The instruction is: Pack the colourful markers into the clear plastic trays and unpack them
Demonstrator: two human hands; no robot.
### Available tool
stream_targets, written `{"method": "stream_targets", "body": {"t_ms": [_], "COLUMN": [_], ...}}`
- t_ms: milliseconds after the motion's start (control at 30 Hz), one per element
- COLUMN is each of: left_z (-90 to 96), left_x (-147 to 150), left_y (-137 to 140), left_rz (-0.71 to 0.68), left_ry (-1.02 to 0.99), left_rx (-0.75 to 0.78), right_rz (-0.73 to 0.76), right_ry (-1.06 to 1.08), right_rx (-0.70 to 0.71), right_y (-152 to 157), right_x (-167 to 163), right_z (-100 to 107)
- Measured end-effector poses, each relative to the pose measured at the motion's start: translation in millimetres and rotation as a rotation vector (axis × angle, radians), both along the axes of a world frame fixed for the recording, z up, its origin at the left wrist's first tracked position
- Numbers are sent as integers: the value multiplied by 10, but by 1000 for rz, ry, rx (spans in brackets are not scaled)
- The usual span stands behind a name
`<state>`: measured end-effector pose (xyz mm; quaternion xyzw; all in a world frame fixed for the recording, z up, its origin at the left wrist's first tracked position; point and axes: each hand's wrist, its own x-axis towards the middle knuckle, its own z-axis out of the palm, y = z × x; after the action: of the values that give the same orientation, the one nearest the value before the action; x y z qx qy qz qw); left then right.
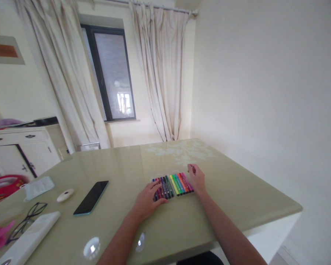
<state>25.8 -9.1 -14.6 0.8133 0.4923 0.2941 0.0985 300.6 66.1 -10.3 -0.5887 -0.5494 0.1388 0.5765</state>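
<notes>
A clear case of markers lies on the table in front of me. Its left half holds dark pens in purple, black and green; the right half holds bright ones from yellow to pink. My left hand rests at the left end, thumb and fingers apart, its fingertips over the dark markers. Beside the right end is my right hand, with its fingers curled in. Whatever may lie inside those fingers is hidden.
Left on the glossy table lie a black phone, a white oval object, a face mask, glasses and a long white device. A wall stands along the right side.
</notes>
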Motion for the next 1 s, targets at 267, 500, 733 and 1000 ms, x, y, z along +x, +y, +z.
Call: {"method": "stream_targets", "body": {"t_ms": [267,500,733,1000], "left_z": [-36,-94,-67,-2], "left_x": [-54,-77,-181,-170], "left_y": [15,90,58,7], "left_rz": [5,27,-33,-174], "left_ry": [-67,-95,-115,-61], "left_rx": [-2,-50,-76,-158], "right_rz": [12,-3,80,453], "right_ry": [12,46,-240,-850], "right_rx": [10,64,181,-112], "right_y": [-37,-59,-113,-135], "right_x": [-27,-17,-95,-973], "right_z": [29,87,118,279]}}
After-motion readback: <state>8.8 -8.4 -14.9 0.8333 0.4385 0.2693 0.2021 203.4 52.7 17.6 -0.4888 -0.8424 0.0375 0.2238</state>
